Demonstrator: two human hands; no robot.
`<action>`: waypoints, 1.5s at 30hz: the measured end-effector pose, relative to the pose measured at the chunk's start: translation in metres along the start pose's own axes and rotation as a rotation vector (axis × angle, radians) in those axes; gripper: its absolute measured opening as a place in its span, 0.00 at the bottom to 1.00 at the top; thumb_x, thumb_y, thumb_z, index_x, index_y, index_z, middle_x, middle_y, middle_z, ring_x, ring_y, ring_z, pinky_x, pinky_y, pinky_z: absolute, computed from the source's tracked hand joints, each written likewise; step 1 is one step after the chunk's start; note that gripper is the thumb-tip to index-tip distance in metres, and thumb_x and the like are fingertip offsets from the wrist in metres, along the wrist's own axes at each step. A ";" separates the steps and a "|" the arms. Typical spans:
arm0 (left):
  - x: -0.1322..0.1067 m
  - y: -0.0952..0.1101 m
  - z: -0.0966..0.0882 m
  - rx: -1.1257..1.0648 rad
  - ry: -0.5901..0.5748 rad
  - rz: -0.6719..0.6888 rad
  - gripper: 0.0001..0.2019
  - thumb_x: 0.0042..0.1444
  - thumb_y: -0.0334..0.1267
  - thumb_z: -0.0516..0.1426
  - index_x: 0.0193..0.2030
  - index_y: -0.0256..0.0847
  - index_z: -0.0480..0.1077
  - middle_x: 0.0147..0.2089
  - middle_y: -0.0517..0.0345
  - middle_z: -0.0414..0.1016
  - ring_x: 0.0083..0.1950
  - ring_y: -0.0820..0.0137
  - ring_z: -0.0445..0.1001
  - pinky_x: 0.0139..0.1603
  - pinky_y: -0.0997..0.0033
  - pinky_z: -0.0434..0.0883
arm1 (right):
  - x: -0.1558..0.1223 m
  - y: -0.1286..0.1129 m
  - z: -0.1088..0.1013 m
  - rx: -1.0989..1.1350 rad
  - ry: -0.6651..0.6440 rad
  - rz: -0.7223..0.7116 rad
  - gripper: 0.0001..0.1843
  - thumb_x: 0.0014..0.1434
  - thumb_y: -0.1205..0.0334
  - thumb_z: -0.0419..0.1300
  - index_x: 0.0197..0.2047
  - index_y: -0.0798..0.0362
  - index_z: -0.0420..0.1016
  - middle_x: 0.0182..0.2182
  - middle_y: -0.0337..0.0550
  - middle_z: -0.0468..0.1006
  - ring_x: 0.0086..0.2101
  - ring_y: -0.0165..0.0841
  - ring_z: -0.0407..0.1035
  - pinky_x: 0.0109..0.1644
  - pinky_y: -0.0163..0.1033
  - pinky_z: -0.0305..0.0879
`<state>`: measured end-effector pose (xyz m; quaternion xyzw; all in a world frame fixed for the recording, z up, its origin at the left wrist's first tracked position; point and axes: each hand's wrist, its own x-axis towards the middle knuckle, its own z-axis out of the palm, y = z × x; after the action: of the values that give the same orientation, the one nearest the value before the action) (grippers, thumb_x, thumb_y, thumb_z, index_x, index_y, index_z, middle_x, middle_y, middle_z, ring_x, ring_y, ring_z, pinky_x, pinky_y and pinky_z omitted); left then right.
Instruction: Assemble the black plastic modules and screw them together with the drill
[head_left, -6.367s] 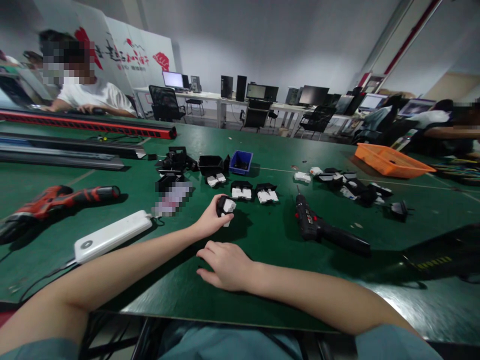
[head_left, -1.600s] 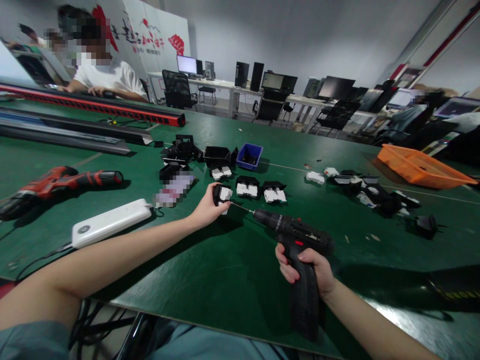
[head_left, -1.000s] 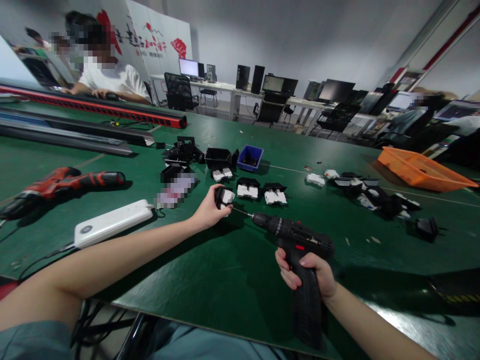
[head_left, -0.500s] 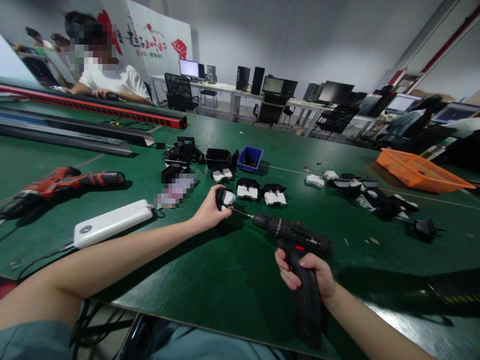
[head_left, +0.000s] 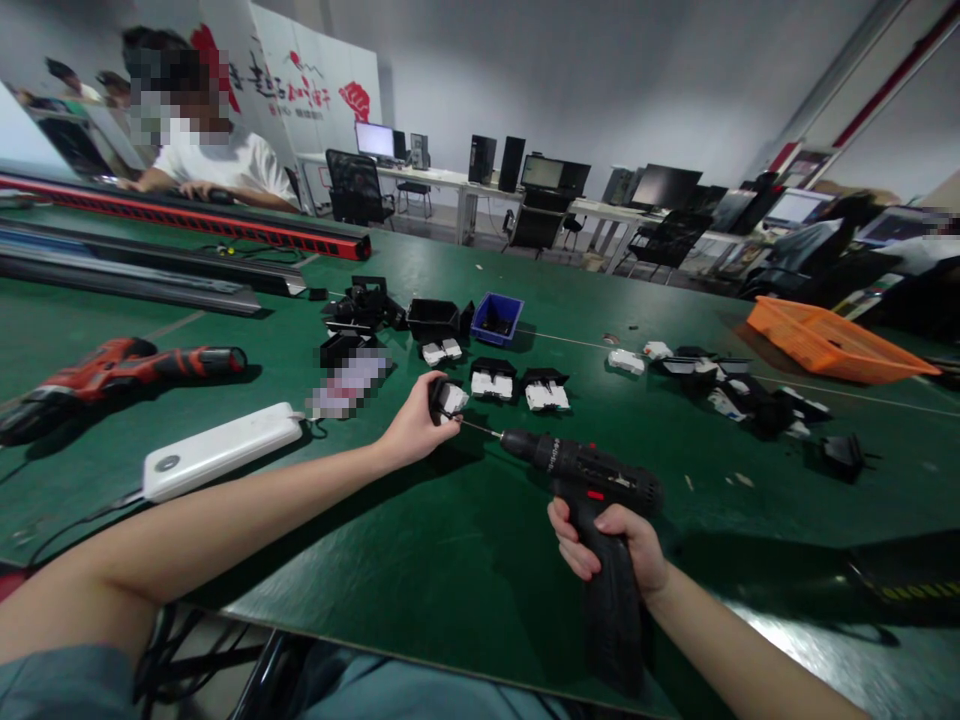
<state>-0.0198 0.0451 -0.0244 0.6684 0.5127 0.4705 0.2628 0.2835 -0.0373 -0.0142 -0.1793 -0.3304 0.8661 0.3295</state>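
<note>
Left hand (head_left: 415,432) is clamped on a small black plastic module with a white insert (head_left: 448,399). Thumb and fingers wrap around it and hold it down on the green table (head_left: 420,560), about midway between the left and right edges and somewhat in from the near edge. The left forearm reaches in low from the near left corner. Right hand (head_left: 611,540) is closed around the grip of a black cordless screwdriver (head_left: 592,475). The tool is held level, and its thin bit points left with the tip against the module's right side. The right forearm comes up from the near right corner.

Just beyond the held module lie three more black-and-white modules (head_left: 491,382), none of them in the bit's way. Behind them stand one blue plastic bin (head_left: 496,318) and one black plastic bin (head_left: 435,318), side by side.

Toward the left edge lie a white oblong power bank (head_left: 217,452) and a red-and-black cordless drill (head_left: 120,365), making two power tools in all. A scatter of black and white parts (head_left: 742,385) lies toward the right edge, and an orange plastic tray (head_left: 832,340) sits beyond it. A long red strip (head_left: 187,220) runs along the far left edge, where a person in a white shirt (head_left: 217,165) sits.
</note>
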 end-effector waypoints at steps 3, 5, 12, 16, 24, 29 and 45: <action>0.003 0.003 -0.008 0.126 -0.038 0.032 0.33 0.49 0.39 0.61 0.61 0.40 0.55 0.52 0.49 0.66 0.49 0.62 0.71 0.50 0.62 0.70 | 0.000 0.001 -0.002 0.001 0.019 0.007 0.17 0.50 0.60 0.53 0.40 0.62 0.72 0.30 0.44 0.68 0.19 0.24 0.59 0.24 0.34 0.55; 0.007 0.005 -0.017 0.265 -0.099 0.082 0.34 0.47 0.41 0.62 0.62 0.43 0.56 0.55 0.49 0.66 0.51 0.59 0.71 0.51 0.60 0.70 | 0.000 0.001 -0.003 -0.005 0.039 0.015 0.17 0.51 0.60 0.53 0.41 0.62 0.72 0.30 0.44 0.68 0.19 0.25 0.60 0.25 0.34 0.55; 0.022 0.004 -0.037 0.739 -0.145 0.095 0.39 0.48 0.48 0.61 0.67 0.49 0.54 0.59 0.45 0.60 0.47 0.53 0.74 0.37 0.62 0.72 | 0.001 0.001 -0.004 -0.008 0.075 0.016 0.18 0.51 0.60 0.52 0.41 0.62 0.73 0.30 0.45 0.69 0.19 0.26 0.62 0.26 0.35 0.57; 0.027 -0.003 -0.037 0.906 -0.127 0.120 0.37 0.54 0.47 0.58 0.69 0.50 0.51 0.61 0.45 0.59 0.55 0.53 0.69 0.40 0.64 0.73 | 0.001 0.001 -0.005 0.007 0.090 0.035 0.18 0.50 0.60 0.53 0.41 0.62 0.74 0.30 0.45 0.70 0.20 0.27 0.63 0.26 0.34 0.57; 0.031 -0.012 -0.038 1.012 -0.126 0.212 0.27 0.60 0.49 0.53 0.65 0.45 0.59 0.60 0.45 0.63 0.60 0.53 0.64 0.51 0.58 0.71 | -0.003 -0.019 0.003 -0.018 0.187 -0.098 0.18 0.48 0.59 0.54 0.40 0.60 0.75 0.30 0.43 0.68 0.20 0.26 0.60 0.26 0.35 0.57; 0.031 -0.012 -0.039 1.054 -0.105 0.258 0.28 0.59 0.51 0.54 0.63 0.40 0.61 0.59 0.40 0.65 0.58 0.50 0.65 0.52 0.54 0.68 | -0.020 -0.062 -0.001 -0.312 0.427 -0.334 0.15 0.52 0.57 0.55 0.40 0.54 0.74 0.31 0.41 0.67 0.23 0.28 0.61 0.28 0.37 0.61; -0.004 0.018 -0.020 0.827 -0.403 0.809 0.16 0.61 0.35 0.51 0.54 0.39 0.69 0.51 0.46 0.71 0.54 0.58 0.69 0.57 0.57 0.65 | -0.026 -0.119 -0.048 -2.124 0.828 0.275 0.18 0.53 0.53 0.61 0.44 0.54 0.72 0.41 0.53 0.77 0.39 0.43 0.73 0.36 0.39 0.62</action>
<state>-0.0306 0.0324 -0.0026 0.9325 0.2985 0.1593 -0.1261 0.3816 0.0333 0.0361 -0.6724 -0.7382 0.0534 -0.0022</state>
